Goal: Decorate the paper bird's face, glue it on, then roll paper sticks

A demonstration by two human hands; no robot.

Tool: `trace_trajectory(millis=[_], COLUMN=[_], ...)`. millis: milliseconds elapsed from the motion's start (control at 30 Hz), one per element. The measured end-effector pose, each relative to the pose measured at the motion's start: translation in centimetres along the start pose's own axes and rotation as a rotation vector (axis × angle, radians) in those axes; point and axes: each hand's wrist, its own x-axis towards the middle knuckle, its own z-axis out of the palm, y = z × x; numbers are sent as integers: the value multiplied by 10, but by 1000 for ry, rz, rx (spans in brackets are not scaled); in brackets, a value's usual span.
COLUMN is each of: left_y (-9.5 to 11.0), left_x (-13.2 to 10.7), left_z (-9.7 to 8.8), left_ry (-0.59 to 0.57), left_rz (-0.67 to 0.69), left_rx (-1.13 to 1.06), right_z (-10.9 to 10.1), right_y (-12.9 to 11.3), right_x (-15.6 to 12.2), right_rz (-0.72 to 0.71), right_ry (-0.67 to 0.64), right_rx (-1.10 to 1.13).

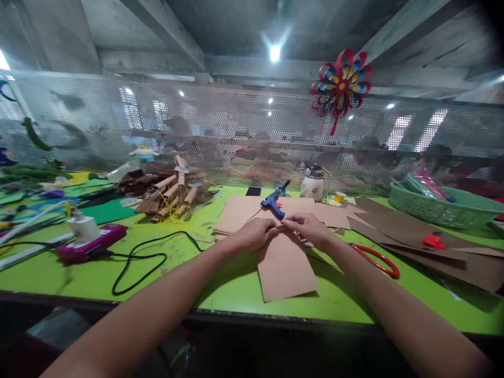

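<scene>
A tan sheet of paper (pixel 286 270) is bent up from the green table, its far edge pinched between the fingers of both my hands. My left hand (pixel 258 232) is closed on that edge from the left. From the right, my right hand (pixel 309 227) grips it with thumb and fingers. Just beyond my hands a blue glue gun (pixel 272 205) rests on a stack of tan paper sheets (pixel 234 212). Red-handled scissors (pixel 376 260) lie right of my right forearm, their blades hidden from view.
At left, a purple power strip (pixel 92 244) holds a white plug, and a black cord (pixel 134 252) loops over the table (pixel 169 283). Rolled brown paper pieces (pixel 173 194) are piled behind. Dark brown sheets (pixel 417 236), a green basket (pixel 452 207) and a jar (pixel 312 185) stand right and back.
</scene>
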Motion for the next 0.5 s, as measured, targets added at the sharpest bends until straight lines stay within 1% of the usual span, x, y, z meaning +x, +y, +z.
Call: trace_trajectory(millis=[100,267,367,500], left_y=[4,8,7,6], left_x=[-2,-3,-3,-3], left_z=[-1,-1,1,3], left_ry=[24,59,76,73], left_rz=[8,25,29,31], left_rx=[82,168,177,179], right_z=[1,1,0,-2], right_y=[0,-4,-4,-4], right_x=[0,-1,-1,-2], right_rz=[2,-23,-10,58], right_ry=[9,-49,-45,-55], right_rx=[79,191,199,180])
